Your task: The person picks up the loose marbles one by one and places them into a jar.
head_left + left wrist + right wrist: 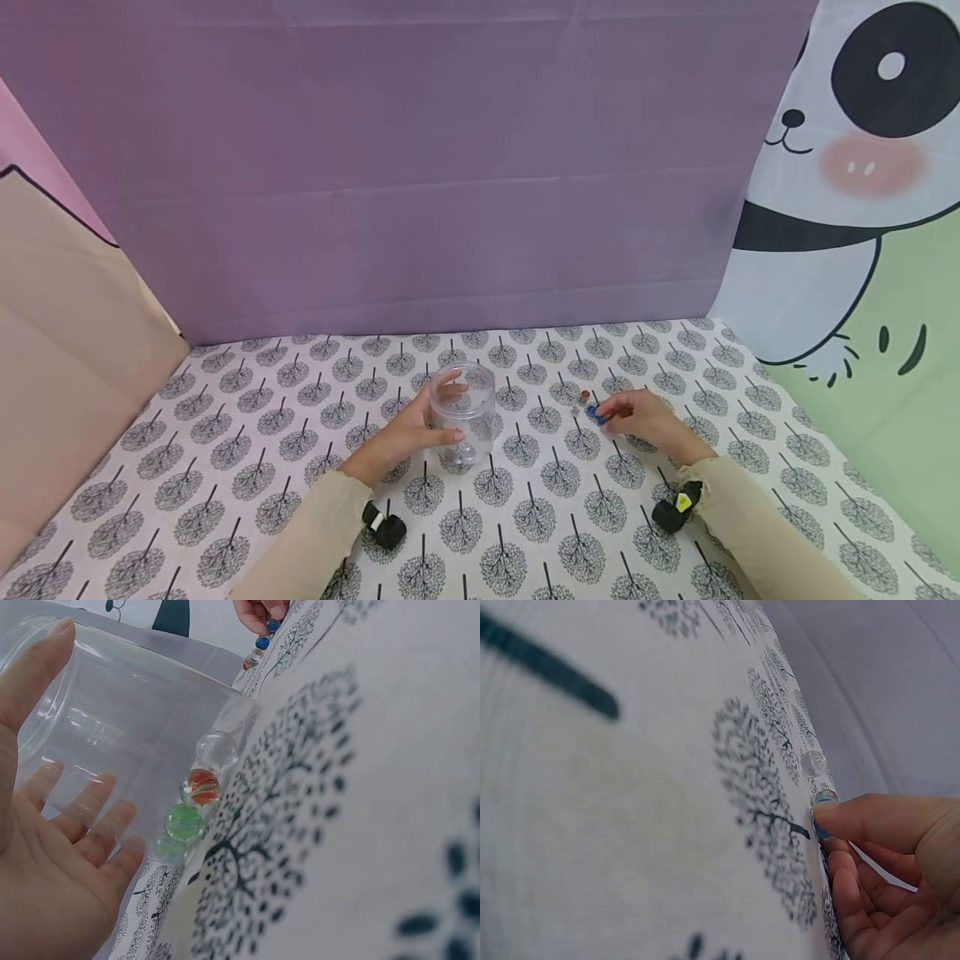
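Observation:
My left hand (420, 425) holds a clear, wide-mouthed plastic jar (482, 408) upright on the cloth, thumb on the near side and the other fingers behind. Inside, at the bottom, lie several glass marbles: a green one (184, 822), one with an orange swirl (201, 787) and a colourless one (217, 750). Off to the right, my right hand (641, 417) pinches a blue marble (826, 827) between thumb and fingers, down at the cloth. Another blue marble (262, 643) lies close beside those fingertips.
Left of the right hand, a marble with red in it (585, 395) and a clear marble (813, 763) lie on the cloth. A white cloth with tree prints (300, 467) covers the table. Behind it hangs a purple curtain (420, 183); a panda-printed sheet (810, 283) borders the right.

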Available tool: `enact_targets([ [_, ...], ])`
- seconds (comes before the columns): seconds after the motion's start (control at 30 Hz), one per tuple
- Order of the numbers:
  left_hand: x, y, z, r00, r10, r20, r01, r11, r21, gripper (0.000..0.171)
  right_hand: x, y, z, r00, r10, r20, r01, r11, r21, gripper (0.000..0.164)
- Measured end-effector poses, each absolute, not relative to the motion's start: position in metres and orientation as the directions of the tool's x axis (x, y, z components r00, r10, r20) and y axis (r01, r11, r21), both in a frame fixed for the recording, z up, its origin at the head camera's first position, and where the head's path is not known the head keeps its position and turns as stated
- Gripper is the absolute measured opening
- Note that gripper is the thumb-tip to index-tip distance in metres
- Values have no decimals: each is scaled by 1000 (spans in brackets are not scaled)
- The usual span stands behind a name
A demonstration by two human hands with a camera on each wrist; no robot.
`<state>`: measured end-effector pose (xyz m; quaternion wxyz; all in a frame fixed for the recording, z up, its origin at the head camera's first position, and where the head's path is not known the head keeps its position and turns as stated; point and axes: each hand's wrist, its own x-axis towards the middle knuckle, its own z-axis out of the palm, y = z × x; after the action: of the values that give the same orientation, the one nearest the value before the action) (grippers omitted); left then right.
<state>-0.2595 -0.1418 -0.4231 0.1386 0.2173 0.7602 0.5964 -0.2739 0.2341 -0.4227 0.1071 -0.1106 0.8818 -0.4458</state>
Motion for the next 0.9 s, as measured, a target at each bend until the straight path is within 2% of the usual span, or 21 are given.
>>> enact_targets([
  [0.47, -261, -143, -426, -869, 493, 40, 156, 198, 968, 90, -274, 232, -422, -954, -290, -79, -117, 600, -791, 19],
  [0.9, -260, -142, -423, -866, 498, 46, 165, 197, 967, 90, -275, 234, -425, -967, -231, -106, -48, 576, -816, 22],
])
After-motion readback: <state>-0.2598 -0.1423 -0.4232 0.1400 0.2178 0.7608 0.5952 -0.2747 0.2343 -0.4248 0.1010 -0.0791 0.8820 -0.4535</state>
